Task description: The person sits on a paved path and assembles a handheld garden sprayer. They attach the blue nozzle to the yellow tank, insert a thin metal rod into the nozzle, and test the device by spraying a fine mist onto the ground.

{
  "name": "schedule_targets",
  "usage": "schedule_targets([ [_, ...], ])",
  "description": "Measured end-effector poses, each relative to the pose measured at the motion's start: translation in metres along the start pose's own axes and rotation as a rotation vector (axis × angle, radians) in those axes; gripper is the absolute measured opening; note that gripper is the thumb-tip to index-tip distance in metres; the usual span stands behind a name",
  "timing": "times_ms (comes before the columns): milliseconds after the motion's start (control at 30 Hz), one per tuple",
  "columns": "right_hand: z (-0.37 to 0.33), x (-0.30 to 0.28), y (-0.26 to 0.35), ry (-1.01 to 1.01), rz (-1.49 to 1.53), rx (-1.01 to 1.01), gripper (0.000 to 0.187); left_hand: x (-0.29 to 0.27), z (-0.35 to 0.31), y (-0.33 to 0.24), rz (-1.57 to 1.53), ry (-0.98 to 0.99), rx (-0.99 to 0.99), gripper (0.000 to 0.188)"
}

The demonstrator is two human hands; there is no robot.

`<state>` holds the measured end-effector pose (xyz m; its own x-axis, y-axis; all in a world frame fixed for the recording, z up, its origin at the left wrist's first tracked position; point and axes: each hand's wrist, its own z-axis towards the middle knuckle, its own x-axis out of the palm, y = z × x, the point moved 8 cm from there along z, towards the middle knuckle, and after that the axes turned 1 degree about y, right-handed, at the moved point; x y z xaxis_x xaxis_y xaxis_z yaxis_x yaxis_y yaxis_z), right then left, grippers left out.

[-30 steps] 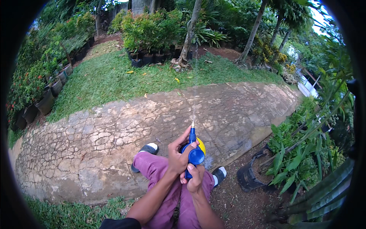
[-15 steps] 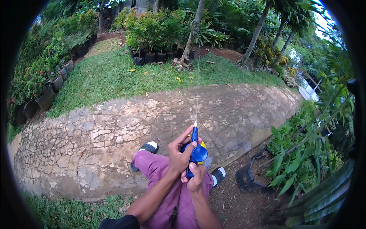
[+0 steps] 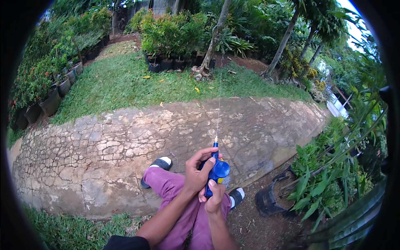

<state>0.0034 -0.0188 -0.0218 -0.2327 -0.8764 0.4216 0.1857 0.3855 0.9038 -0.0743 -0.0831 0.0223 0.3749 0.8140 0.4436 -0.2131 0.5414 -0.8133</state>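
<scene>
Between my hands is a blue water spray gun (image 3: pixel 220 169) with a round blue cap, a yellow part behind it and a brass tip. A thin jet of water (image 3: pixel 219 112) leaves the tip and runs away over the paving toward the grass. My left hand (image 3: pixel 199 170) wraps round the gun's upper body from the left, its thumb lying beside the cap. Lower down, my right hand (image 3: pixel 214 196) is closed round the blue handle, thumb uppermost. Fingers hide much of the handle.
Under my sandalled feet lies a cracked stone path (image 3: pixel 112 154). Beyond it grow a lawn (image 3: pixel 116 91), potted shrubs (image 3: pixel 171 41) and a leaning tree trunk (image 3: pixel 214 37). A black plant pot (image 3: pixel 271 198) stands close on my right, with leafy stems around it. More pots (image 3: pixel 51 102) line the far left.
The spray gun and both hands sit slightly lower and further right in the picture, and the view has shifted a little. Water still streams from the tip; my grip looks the same.
</scene>
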Motion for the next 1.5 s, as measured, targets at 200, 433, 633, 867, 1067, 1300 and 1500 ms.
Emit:
schedule_targets([
  [200,-0.001,0.009,0.013,0.103,-0.024,-0.166,0.04,0.002,-0.001,-0.008,-0.034,0.043,0.132,0.014],
  [433,0.0,0.005,0.006,0.021,0.026,-0.082,0.04,0.002,0.0,0.0,0.064,0.049,0.071,0.013],
  [633,0.002,-0.002,-0.002,-0.045,-0.021,0.015,0.043,-0.006,0.001,0.008,0.058,-0.06,-0.024,0.012],
  [867,0.003,-0.002,-0.002,-0.03,-0.061,-0.011,0.043,-0.008,0.001,0.005,0.004,-0.081,0.037,0.011],
  [1067,0.001,0.004,0.004,0.043,-0.106,-0.079,0.041,-0.008,-0.003,-0.008,0.009,-0.054,0.175,0.011],
  [1300,0.003,0.001,0.001,0.044,-0.089,-0.034,0.04,-0.011,-0.001,-0.005,0.034,-0.093,0.109,0.01],
  [1500,0.007,0.0,-0.004,0.013,-0.067,0.01,0.038,-0.017,0.0,0.005,-0.116,-0.191,-0.011,0.038],
])
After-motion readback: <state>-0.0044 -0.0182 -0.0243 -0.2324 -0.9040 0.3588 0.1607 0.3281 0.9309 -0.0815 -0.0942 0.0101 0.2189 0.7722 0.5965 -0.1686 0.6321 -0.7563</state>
